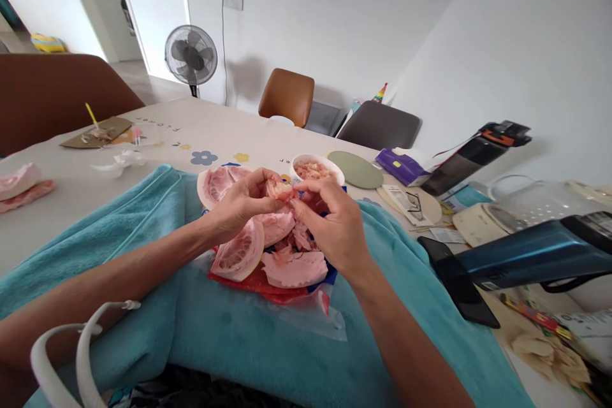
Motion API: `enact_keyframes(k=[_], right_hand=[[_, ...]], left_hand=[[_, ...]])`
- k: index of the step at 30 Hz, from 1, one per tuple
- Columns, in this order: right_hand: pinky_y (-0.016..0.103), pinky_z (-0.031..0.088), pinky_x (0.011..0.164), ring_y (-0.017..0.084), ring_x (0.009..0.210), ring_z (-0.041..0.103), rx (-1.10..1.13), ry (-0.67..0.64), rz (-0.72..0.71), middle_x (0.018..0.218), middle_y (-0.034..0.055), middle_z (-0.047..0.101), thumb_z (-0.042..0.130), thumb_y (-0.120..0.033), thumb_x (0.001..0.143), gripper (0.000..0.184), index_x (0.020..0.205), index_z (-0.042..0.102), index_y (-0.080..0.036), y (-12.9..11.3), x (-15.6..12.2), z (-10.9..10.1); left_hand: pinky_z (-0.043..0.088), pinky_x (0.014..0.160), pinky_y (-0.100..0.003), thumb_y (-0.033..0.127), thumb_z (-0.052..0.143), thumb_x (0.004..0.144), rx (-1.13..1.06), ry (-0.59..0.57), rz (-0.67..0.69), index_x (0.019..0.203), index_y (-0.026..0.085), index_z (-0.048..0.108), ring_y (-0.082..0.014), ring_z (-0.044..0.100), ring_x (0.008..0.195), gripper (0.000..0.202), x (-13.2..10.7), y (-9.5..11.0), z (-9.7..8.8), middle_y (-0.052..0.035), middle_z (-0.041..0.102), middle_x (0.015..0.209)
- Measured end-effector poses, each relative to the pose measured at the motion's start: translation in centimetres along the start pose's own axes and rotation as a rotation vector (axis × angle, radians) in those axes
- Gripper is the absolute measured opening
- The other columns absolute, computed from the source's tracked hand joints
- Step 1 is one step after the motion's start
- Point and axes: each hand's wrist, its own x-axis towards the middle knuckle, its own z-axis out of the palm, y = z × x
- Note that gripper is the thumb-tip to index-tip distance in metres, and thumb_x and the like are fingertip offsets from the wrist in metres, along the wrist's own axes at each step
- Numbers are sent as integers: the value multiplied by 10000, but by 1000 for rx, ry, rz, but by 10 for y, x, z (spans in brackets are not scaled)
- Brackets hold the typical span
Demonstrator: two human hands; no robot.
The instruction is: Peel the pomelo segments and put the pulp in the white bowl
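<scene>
A pinkish piece of pomelo flesh [280, 190] is held up between my two hands, above a heap of peel. My left hand [243, 201] grips it from the left with thumb and fingers. From the other side, my right hand [332, 220] pinches at its edge, fingers closed. Below lie thick pink pomelo rinds [239, 252] and scraps of membrane [301, 236] on a red and blue plastic bag [248, 284]. Just beyond my right hand stands a white bowl [338, 172] with peeled pomelo pulp [313, 171] in it.
A teal towel [229, 338] covers the near table. At right are a blue bottle [530, 252], a dark phone [459, 280], a black tumbler [459, 159] and a purple pack [401, 166]. A green oval mat [354, 169] lies behind the bowl. More rind [21, 182] sits far left.
</scene>
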Motion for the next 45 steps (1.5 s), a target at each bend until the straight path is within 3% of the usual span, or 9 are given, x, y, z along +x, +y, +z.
enact_keyframes(k=[4, 9, 13, 23, 28, 32, 37, 39, 45], right_hand=[[261, 513, 683, 118, 705, 615, 131, -63, 125, 819, -1, 692, 637, -206, 808, 101, 882, 705, -217, -2, 1, -2], [237, 440, 446, 97, 445, 533, 513, -138, 463, 554, -46, 599, 695, -260, 748, 81, 800, 709, -200, -2, 3, -2], [223, 387, 333, 114, 372, 531, 742, -180, 617, 503, -39, 589, 721, -267, 716, 94, 743, 699, -180, -2, 5, -3], [229, 476, 368, 100, 441, 565, 955, -196, 689, 615, -15, 638, 765, -249, 681, 125, 746, 722, -151, 2, 10, -8], [224, 484, 420, 86, 504, 557, 892, -100, 613, 666, -11, 627, 718, -265, 728, 116, 771, 719, -158, 3, 11, -13], [238, 491, 458, 94, 518, 560, 699, 84, 466, 644, -14, 617, 677, -229, 732, 67, 761, 700, -174, 4, 27, -27], [264, 535, 540, 101, 538, 573, 351, 273, 322, 626, -34, 601, 624, -184, 690, 53, 732, 654, -197, 40, 73, -36], [273, 545, 577, 110, 557, 589, 254, 260, 322, 614, -28, 605, 581, -164, 670, 96, 726, 656, -184, 63, 89, -33], [303, 512, 688, 185, 724, 639, -72, -36, 436, 726, 26, 709, 609, -263, 701, 149, 688, 711, -155, 108, 102, -19]], left_hand=[[441, 693, -217, 137, 803, 657, 8, -18, -5, 866, 186, 611, -85, 576, 736, 289, -1, 1, 0, 38, 615, 788], [417, 672, -208, 119, 795, 644, 8, -44, -34, 864, 194, 605, -77, 551, 725, 300, -2, 1, -2, 48, 593, 774], [400, 670, -213, 129, 787, 630, 4, -46, -60, 820, 182, 602, -76, 526, 715, 271, -2, 2, -1, 45, 574, 760], [409, 633, -218, 127, 769, 587, -138, -10, -135, 752, 161, 625, -81, 541, 664, 222, 2, 6, 1, 30, 589, 710], [430, 633, -205, 111, 783, 593, -181, -13, -151, 734, 151, 621, -76, 565, 668, 219, 2, 7, 2, 25, 607, 723], [466, 697, -215, 160, 794, 673, -180, -14, -173, 822, 148, 668, -80, 589, 723, 196, 3, 5, 1, 3, 635, 806], [494, 712, -236, 174, 822, 659, -176, 36, -184, 887, 146, 685, -95, 602, 736, 267, 5, 0, 0, -7, 635, 834], [500, 707, -237, 169, 829, 645, -172, 55, -189, 891, 150, 684, -101, 607, 742, 286, 5, 0, -1, -10, 642, 844], [512, 759, -250, 198, 803, 698, -149, 38, -190, 940, 155, 692, -108, 608, 758, 270, 6, -4, -3, -25, 651, 858]])
